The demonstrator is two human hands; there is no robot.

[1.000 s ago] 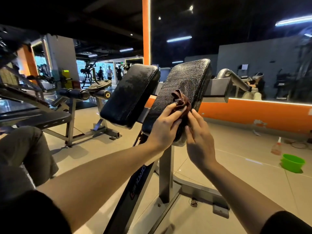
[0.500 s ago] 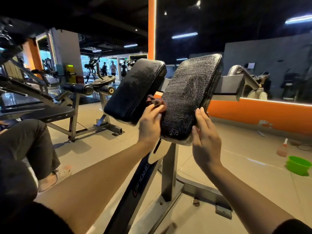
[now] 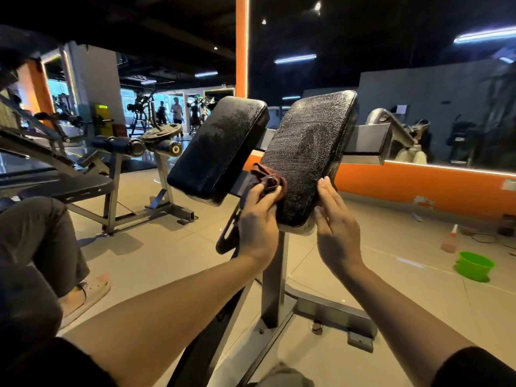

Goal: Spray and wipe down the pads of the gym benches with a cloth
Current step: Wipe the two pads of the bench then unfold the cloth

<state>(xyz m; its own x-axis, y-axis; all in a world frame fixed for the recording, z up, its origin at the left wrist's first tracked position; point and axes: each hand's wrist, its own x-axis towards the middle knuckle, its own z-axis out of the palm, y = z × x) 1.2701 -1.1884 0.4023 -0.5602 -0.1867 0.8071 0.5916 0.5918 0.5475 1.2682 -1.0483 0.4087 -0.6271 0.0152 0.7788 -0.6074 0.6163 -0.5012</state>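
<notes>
Two tilted black pads sit side by side on a steel bench frame. The right pad looks wet and streaked; the left pad is partly wet. My left hand grips a bunched dark red cloth against the lower left edge of the right pad, in the gap between the pads. With fingers straight, my right hand touches the right pad's lower right edge. A spray bottle stands on the floor far right.
A green bowl sits on the tiled floor beside the spray bottle. Another bench with a weight plate stands at the left. A seated person's leg and sandal are at lower left. An orange wall band with a mirror runs behind.
My left hand carried the cloth from the middle of the right pad down to its lower left edge. My right hand let go of the cloth and moved to the pad's right edge.
</notes>
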